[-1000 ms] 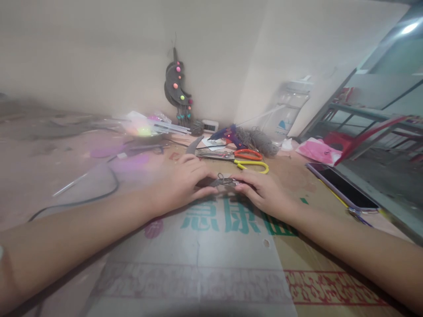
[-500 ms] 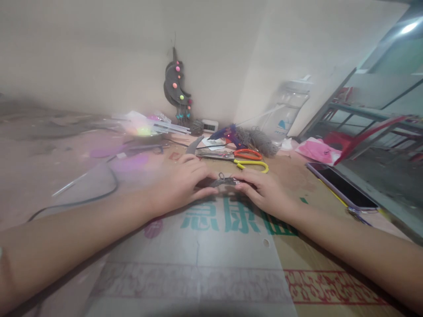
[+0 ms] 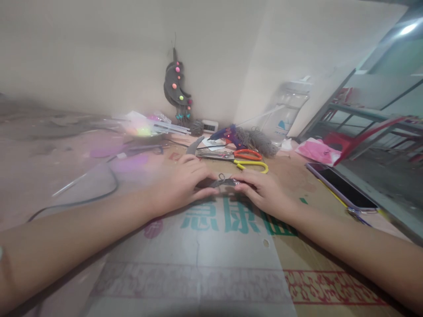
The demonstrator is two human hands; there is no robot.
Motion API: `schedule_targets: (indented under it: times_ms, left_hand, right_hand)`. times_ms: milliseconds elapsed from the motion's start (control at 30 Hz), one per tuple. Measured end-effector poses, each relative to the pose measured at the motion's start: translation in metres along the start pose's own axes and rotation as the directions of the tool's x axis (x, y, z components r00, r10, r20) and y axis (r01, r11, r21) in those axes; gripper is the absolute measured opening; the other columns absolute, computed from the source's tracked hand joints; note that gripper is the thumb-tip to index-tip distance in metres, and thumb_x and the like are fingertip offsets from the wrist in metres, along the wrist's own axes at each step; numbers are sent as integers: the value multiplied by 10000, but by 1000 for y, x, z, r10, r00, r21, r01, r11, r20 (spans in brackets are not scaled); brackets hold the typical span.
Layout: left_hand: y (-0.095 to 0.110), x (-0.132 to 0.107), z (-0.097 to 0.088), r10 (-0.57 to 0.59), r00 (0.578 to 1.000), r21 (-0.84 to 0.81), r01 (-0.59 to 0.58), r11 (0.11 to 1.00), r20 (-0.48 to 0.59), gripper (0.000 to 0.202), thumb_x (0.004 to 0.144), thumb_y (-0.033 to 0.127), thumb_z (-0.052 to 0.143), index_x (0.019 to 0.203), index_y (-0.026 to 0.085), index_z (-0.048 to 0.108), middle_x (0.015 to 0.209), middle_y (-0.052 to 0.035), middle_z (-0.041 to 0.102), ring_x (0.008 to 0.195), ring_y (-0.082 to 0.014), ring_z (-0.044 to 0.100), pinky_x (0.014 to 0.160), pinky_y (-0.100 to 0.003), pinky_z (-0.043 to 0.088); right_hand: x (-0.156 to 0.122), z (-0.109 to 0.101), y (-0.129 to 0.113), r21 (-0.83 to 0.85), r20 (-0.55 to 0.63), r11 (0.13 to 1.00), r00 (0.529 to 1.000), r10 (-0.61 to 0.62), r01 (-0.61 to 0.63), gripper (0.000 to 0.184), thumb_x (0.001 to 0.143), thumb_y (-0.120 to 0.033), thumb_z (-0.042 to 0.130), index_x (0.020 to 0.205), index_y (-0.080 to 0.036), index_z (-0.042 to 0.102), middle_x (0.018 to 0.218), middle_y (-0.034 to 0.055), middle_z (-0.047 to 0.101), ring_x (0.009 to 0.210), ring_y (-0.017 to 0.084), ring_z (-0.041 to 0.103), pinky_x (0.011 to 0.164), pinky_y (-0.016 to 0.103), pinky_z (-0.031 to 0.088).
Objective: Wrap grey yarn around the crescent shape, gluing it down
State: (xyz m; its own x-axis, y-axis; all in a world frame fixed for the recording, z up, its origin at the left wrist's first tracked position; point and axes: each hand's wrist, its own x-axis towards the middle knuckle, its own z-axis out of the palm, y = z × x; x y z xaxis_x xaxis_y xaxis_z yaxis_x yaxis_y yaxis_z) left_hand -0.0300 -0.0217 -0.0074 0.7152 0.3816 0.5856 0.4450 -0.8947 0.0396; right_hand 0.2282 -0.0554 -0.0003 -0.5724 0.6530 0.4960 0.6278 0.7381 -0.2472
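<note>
Both my hands rest on a flattened cardboard sheet [image 3: 211,246] with green and red print. Between them lies a small grey piece with a thin dark thread loop [image 3: 224,181]. My left hand [image 3: 180,182] pinches its left end with curled fingers. My right hand [image 3: 262,189] pinches the right end the same way. Just beyond the hands lie scissors with orange handles [image 3: 244,154] and a yellow-handled tool [image 3: 253,165].
A blue glue gun [image 3: 226,133] and grey yarn [image 3: 259,141] sit behind the scissors. A grey crescent ornament with coloured dots [image 3: 176,88] hangs on the wall. A phone [image 3: 342,186], pink bag [image 3: 319,150] and clear water jug [image 3: 289,112] are at right; a black cable [image 3: 99,193] at left.
</note>
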Motion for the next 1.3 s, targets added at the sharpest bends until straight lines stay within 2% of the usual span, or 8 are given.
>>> schedule_targets:
  times_ms: [467,567,767,867,967,1100,1200,1300]
  left_hand:
    - [0,1,0,4,1000,-17,-4,1000,1,261,906,452,599,995,208,621,896,-15,695,897,-191,614,947,-383,342]
    - [-1,1,2,6,1000,-5,-6,1000,-6,270,899,463,604,990,209,623,882,-15,694,873,-191,610,929,-381,352]
    - [0,-2,0,5,998,55,-1,998,-64,275,897,459,608,981,198,616,872,-30,687,874,-198,607,947,-400,364]
    - [1,-3,-1,32,988,79,-20,997,-148,244,888,427,632,995,208,610,886,-32,692,879,-200,610,937,-407,379]
    - [1,-3,-1,72,979,88,-56,995,-189,218,884,404,642,974,207,609,865,-27,693,866,-194,616,936,-404,387]
    - [2,-2,-1,53,986,88,-40,995,-158,212,897,400,624,974,203,615,868,-31,698,872,-194,619,947,-407,384]
    - [2,-2,-1,33,991,86,-22,996,-130,228,904,420,609,975,203,621,871,-34,695,871,-196,619,957,-412,373]
    - [3,-1,-1,27,993,73,-18,997,-117,235,917,425,587,968,199,626,863,-31,689,859,-193,618,952,-404,369]
  right_hand:
    - [1,-3,-3,-1,3,1000,1000,14,-14,242,973,-244,506,982,-147,727,762,51,697,709,163,628,643,266,494]
    - [1,-1,-1,20,-15,996,996,82,-82,251,968,-262,502,1032,-153,720,867,74,735,790,187,670,701,297,530]
    - [0,4,6,28,-153,975,963,223,-221,296,975,-293,465,1110,-168,697,1124,106,736,1046,240,678,910,387,531]
    - [-2,4,5,-3,-67,980,978,196,-197,310,978,-293,470,1191,-172,661,1125,104,725,1028,229,674,895,377,531]
    - [-3,4,-1,-66,53,991,992,116,-113,322,975,-312,494,1231,-179,636,1016,99,717,921,218,670,804,361,541]
    - [0,0,-10,-63,32,998,999,9,-7,234,952,-308,547,1098,-184,680,1018,108,710,970,241,644,839,396,521]
    - [7,-5,-20,72,-16,994,996,86,-84,142,941,-269,565,950,-197,687,924,66,732,875,201,667,790,342,525]
    - [16,-2,-26,164,8,972,986,167,-166,120,927,-244,568,898,-204,677,844,28,730,784,170,672,721,291,524]
